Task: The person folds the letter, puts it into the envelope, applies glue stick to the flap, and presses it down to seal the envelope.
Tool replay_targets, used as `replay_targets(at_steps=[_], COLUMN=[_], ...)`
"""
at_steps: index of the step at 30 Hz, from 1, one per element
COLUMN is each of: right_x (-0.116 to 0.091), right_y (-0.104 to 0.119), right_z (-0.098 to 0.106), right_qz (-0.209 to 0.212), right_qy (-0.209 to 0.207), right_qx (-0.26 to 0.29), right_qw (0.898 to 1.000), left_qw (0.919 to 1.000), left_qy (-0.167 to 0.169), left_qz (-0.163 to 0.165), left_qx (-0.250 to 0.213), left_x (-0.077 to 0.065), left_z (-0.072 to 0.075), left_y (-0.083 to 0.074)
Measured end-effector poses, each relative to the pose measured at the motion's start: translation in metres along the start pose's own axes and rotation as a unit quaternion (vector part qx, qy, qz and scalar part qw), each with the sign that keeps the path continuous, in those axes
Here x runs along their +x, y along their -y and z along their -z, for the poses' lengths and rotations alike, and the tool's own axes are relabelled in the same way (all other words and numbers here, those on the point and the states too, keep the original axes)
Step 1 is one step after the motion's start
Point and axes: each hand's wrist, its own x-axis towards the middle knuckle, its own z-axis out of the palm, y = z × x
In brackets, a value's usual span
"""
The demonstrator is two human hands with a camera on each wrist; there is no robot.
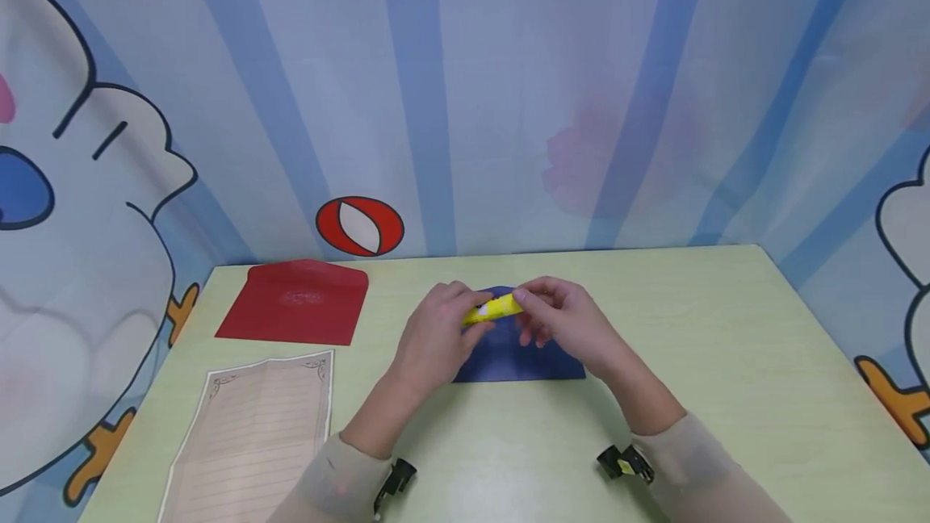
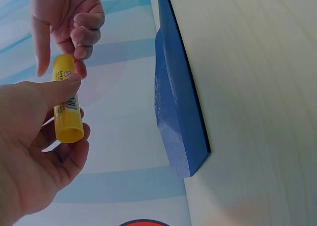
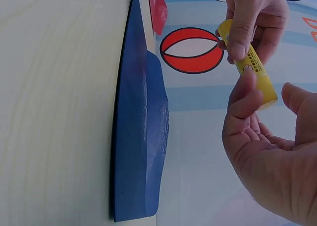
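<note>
A yellow glue stick point(image 1: 494, 309) is held up over a dark blue envelope point(image 1: 519, 357) on the table. My left hand point(image 1: 436, 333) grips the stick between thumb and fingers, with its printed label and barcode showing in the left wrist view. At the stick's other end is my right hand point(image 1: 577, 325). In the right wrist view its bent fingers point(image 3: 245, 104) are right at the stick's side, while the thumb stands apart from the end. The envelope's flap point(image 3: 157, 137) is raised a little from the body.
On the left of the table point(image 1: 726, 345) lies a red envelope point(image 1: 298, 305). Nearer to me is a lined sheet of letter paper point(image 1: 254, 434) with ornamented corners. A striped cloth backdrop point(image 1: 494, 103) with cartoon figures rises behind the table's far edge.
</note>
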Motion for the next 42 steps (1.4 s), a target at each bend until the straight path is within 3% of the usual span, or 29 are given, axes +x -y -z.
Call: replay_targets(at_steps=[8,15,20,25,28,36,42], right_x=[0.0,0.0,-0.001,0.0,0.0,0.0,-0.001], right_y=[-0.003,-0.005,-0.004,-0.004,-0.003,-0.001,-0.003], right_z=[-0.003,-0.006,-0.006,-0.003,0.0,0.0,-0.001], right_qz=[0.023,0.054,0.094,0.118,0.105,0.022,0.054], right_qy=[-0.001,-0.009,-0.004,0.017,0.017,0.005,0.009], right_qx=[-0.023,-0.038,-0.064,-0.057,-0.055,-0.059,-0.055], right_qw=[0.999,0.998,0.994,0.991,0.993,0.998,0.997], left_qw=[0.9997,0.9995,0.9996,0.9998,0.9999,0.9996,0.9994], left_qy=[-0.002,0.002,0.01,0.012,0.011,0.003,0.013], left_qz=[-0.019,-0.032,-0.025,-0.012,-0.011,-0.026,-0.03], left_qx=[-0.017,-0.001,-0.007,-0.007,-0.001,0.015,0.011], left_x=[-0.001,-0.001,-0.002,-0.002,-0.001,0.0,-0.001], left_z=[-0.003,0.0,0.002,0.004,0.006,0.007,0.006], left_y=[-0.003,-0.002,0.0,0.003,0.003,0.0,0.002])
